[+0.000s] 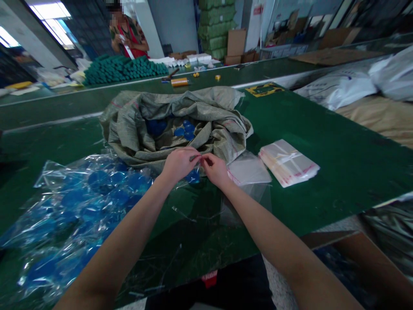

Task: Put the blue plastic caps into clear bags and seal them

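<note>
My left hand (180, 163) and my right hand (215, 170) meet fingertip to fingertip at the near edge of a woven sack. Both pinch the top of a small clear plastic bag, with a blue piece (192, 176) hanging in it below the fingers. The grey-green sack (124, 129) lies with its mouth rolled wide, and several round blue pieces (185, 131) show inside. To the left spreads a heap of bagged blue pieces (100, 202). Beside my right hand lie loose clear bags (250, 170) and a tied stack of clear bags (287, 161).
Across the green table (335, 172), an orange tape roll (179, 82) and a green pile (122, 69) sit on a further bench. A person (130, 36) stands behind it. White sacks (338, 86) lie right; an open cardboard box (368, 254) stands below the near edge.
</note>
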The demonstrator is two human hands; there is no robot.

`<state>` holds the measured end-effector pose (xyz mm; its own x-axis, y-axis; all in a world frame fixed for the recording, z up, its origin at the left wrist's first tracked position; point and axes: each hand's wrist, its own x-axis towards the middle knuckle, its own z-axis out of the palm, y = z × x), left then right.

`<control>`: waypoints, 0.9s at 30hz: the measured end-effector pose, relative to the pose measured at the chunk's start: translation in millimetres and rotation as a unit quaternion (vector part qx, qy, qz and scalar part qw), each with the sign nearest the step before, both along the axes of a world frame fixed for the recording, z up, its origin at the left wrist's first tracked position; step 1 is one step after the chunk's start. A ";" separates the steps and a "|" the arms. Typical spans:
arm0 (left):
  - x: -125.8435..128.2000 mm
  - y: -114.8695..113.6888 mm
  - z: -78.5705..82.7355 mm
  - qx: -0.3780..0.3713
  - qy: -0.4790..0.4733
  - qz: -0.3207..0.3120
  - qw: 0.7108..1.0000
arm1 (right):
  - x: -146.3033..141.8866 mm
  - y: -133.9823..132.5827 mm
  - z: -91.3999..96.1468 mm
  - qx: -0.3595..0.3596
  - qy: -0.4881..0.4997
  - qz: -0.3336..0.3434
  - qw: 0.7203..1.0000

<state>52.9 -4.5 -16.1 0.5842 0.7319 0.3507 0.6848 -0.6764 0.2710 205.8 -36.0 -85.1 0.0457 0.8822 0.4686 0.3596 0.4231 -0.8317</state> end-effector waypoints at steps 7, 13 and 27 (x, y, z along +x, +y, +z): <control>1.5 -0.1 -6.5 -0.027 -0.116 0.068 0.991 | -1.1 0.3 0.1 -0.026 0.015 -0.010 1.000; -6.6 19.2 -15.9 -0.101 -0.454 0.225 0.856 | -2.4 0.2 -1.3 -0.073 0.054 -0.029 0.995; -90.1 -3.5 12.6 -0.329 -0.431 0.176 0.822 | -6.8 8.6 -12.2 -0.132 0.166 0.025 0.977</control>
<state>-37.2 -8.0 -3.5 0.0392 0.9991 -0.0162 0.1687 0.0094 0.9856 198.9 -27.4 -97.2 0.1112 0.9753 0.1907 0.0353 0.1878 -0.9816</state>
